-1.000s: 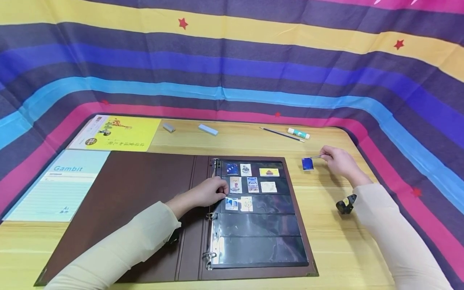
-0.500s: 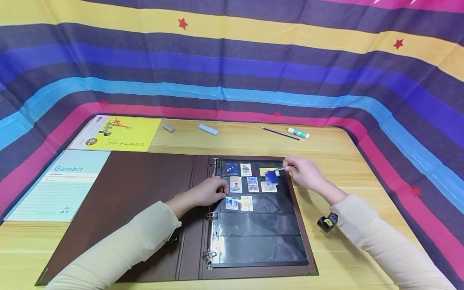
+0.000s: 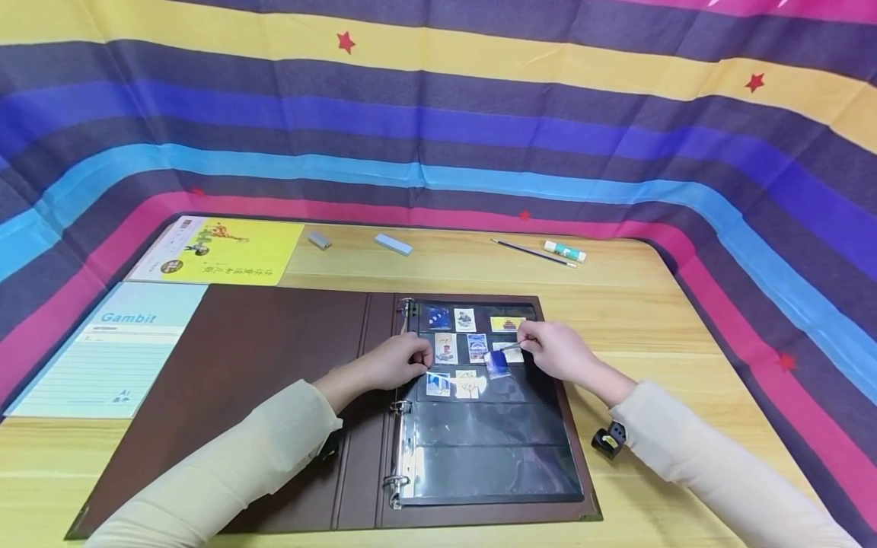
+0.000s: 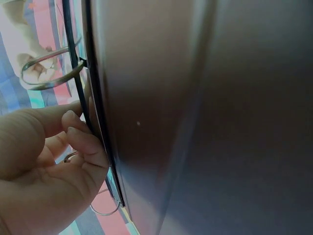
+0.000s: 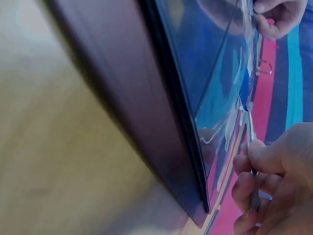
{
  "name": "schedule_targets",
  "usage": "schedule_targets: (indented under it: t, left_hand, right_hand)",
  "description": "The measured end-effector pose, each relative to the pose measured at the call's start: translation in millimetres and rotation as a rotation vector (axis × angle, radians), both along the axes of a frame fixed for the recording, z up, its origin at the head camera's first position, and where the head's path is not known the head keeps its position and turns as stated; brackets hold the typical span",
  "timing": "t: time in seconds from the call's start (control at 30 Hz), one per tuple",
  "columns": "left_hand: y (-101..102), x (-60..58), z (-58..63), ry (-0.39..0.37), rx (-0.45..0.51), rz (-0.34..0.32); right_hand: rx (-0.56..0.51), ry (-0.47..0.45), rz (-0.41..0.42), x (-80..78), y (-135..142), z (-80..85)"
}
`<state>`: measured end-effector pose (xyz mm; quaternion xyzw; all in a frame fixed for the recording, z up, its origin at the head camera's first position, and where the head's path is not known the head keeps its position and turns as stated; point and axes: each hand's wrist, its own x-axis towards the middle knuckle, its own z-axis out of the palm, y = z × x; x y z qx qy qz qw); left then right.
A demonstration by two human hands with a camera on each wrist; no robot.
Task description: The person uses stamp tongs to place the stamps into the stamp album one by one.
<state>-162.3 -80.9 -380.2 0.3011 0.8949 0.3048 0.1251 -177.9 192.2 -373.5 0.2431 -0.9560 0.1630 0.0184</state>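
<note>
My right hand pinches a pair of metal tweezers, whose tips hold a small blue stamp. This stamp is over the third row of the black stamp page, right of two stamps there. In the right wrist view the tweezers point along the page surface, the blue stamp at their tips. With curled fingers, my left hand pinches the clear pocket strip at the page's ring-side edge. The left wrist view has those fingers right against the page edge.
The page sits on metal rings in an open brown binder. Several stamps fill its upper rows. A light blue notebook and a yellow booklet lie left. Behind are an eraser, a pencil and a glue stick.
My right hand has carried the blue stamp in the tweezers leftward from over the table on the right, then down to the third row. My left hand has stayed in place.
</note>
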Motion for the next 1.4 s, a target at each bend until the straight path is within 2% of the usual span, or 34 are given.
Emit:
schedule_targets:
  t: [0.23, 0.63, 1.03, 1.23, 1.4]
  left_hand:
    - [-0.2, 0.5, 0.5, 0.013, -0.01, 0.001]
    - [0.7, 1.0, 0.8, -0.002, -0.01, 0.003]
    - [0.5, 1.5, 2.0, 0.001, -0.017, 0.015]
    - [0.3, 1.7, 1.1, 0.0, -0.029, 0.027]
    - [-0.5, 1.9, 0.1, -0.01, -0.017, 0.027]
  right_hand:
    - [0.037, -0.045, 0.068, 10.7, 4.3, 3.6]
    - [0.049, 0.026, 0.135, 5.7, -0.4, 3.3]
    - [0.041, -0.034, 0.157, 7.7, 4.5, 3.9]
    - [-0.009, -0.109, 0.097, 6.7, 9.5, 6.9]
    - [-0.109, -0.145, 0.022, 1.7, 22.4, 10.3]
